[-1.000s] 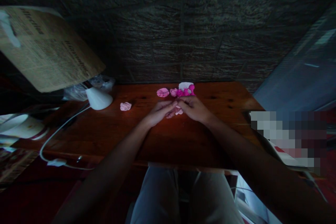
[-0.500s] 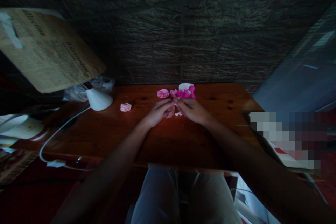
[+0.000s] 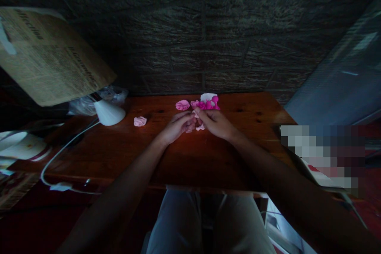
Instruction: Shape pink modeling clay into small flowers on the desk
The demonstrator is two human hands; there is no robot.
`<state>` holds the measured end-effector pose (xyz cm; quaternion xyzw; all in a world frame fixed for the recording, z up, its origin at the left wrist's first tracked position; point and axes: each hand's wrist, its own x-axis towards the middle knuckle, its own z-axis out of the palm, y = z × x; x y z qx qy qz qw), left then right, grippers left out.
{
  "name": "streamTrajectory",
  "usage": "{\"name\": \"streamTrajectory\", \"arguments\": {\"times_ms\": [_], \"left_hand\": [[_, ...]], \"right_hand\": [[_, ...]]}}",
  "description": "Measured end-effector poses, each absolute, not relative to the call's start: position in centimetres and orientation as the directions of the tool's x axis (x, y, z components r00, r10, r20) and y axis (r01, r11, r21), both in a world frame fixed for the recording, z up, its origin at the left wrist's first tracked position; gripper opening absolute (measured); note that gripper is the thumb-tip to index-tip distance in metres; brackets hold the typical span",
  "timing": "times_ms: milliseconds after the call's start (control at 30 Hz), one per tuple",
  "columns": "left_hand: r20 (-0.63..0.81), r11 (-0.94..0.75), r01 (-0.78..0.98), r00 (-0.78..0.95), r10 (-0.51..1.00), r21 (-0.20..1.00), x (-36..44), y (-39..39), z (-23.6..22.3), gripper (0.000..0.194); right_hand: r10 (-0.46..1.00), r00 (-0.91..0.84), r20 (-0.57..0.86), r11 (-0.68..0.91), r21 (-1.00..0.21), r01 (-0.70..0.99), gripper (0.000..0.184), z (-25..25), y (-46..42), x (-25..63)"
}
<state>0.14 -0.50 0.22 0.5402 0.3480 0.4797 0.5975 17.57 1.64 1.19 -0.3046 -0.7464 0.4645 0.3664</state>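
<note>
My left hand (image 3: 177, 126) and my right hand (image 3: 216, 123) meet over the wooden table, fingers curled. Between their fingertips they pinch a small pale pink clay piece (image 3: 195, 114), mostly covered by the fingers. Just below, another pale pink scrap (image 3: 200, 127) shows between the hands; whether it lies on the table I cannot tell. Behind my fingers sit a ruffled pink clay piece (image 3: 182, 105), bright magenta clay lumps (image 3: 209, 105) and a white piece (image 3: 208, 97). To the left lies a crumpled pale pink clay lump (image 3: 140, 121).
A lamp with a white base (image 3: 109, 113) and a newspaper-print shade (image 3: 56, 57) stands on the left. Its white cable (image 3: 58, 160) hangs over the front edge of the table (image 3: 119, 158). A dark stone-patterned wall (image 3: 184, 31) rises behind.
My right thumb has lifted and stretched forward, and more of the pale pink piece shows between my fingers. The whole view has shifted slightly.
</note>
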Motion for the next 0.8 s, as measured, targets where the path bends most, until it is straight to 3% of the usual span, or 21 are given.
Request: {"name": "streamTrajectory", "arguments": {"times_ms": [367,567,800], "left_hand": [[0.060,-0.004,-0.176,0.314,0.947,0.984,0.34,-0.62,0.01,0.043],[0.111,-0.035,-0.251,0.292,0.950,0.967,0.17,-0.29,0.04,0.038],[0.172,-0.127,-0.211,0.211,0.962,0.969,0.32,-0.13,-0.20,0.035]], "right_hand": [[0.774,-0.555,0.305,0.428,-0.898,0.103,0.062,1.51,1.67,17.66],[0.792,-0.524,0.312,0.438,-0.889,0.133,0.061,1.13,1.71,17.50],[0.726,-0.596,0.342,0.512,-0.848,0.137,0.049,0.91,1.95,17.74]]}}
